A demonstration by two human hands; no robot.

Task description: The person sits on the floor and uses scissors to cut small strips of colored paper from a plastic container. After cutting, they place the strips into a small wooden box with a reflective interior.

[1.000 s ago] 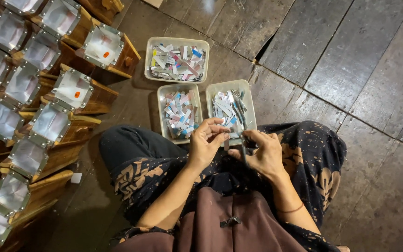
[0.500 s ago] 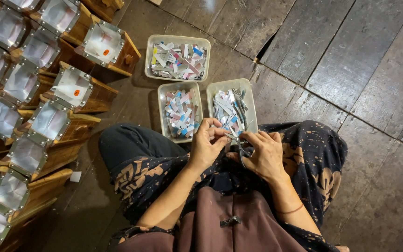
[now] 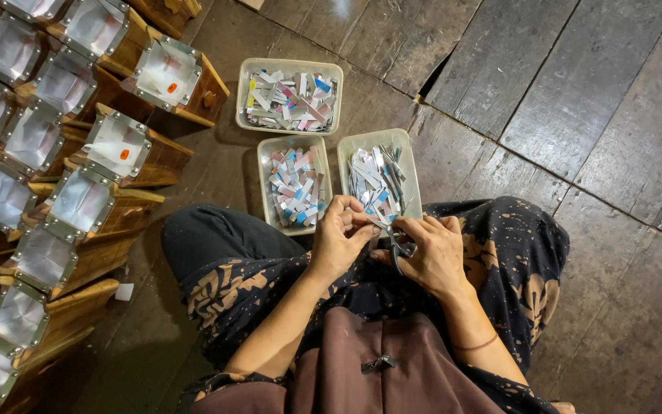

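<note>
Person is cross-legged on the dark plank floor (image 3: 576, 92), hands together over the lap. Right hand (image 3: 432, 257) is clamped on small scissors (image 3: 400, 247), fingers through the loops. Left hand (image 3: 340, 238) pinches a small strip piece (image 3: 368, 222) at the blades; it's mostly hidden by the fingers, so I can't tell its colour or whether the blades are closed on it. The piece sits between both hands, just near of the right-hand tray. To cut well, my read: keep the pinch close to the cut line but with fingertips clear of the blades, feed the strip square, and work over the tray edge so offcuts drop in rather than on the patterned trousers (image 3: 515, 253). Containers: three shallow pale plastic trays on the floor just far of the hands. The far tray (image 3: 243, 92) holds a loose heap of mixed strips, white, pink, yellow and blue. The near-left tray (image 3: 263, 184) holds shorter pieces, silver, pink and blue. The near-right tray (image 3: 411, 165) holds longer silver and blue strips, its near rim touching or just beside the hands. To the left are rows of wooden boxes (image 3: 155, 161) with shiny metal-framed faces, two with an orange dot.
</note>
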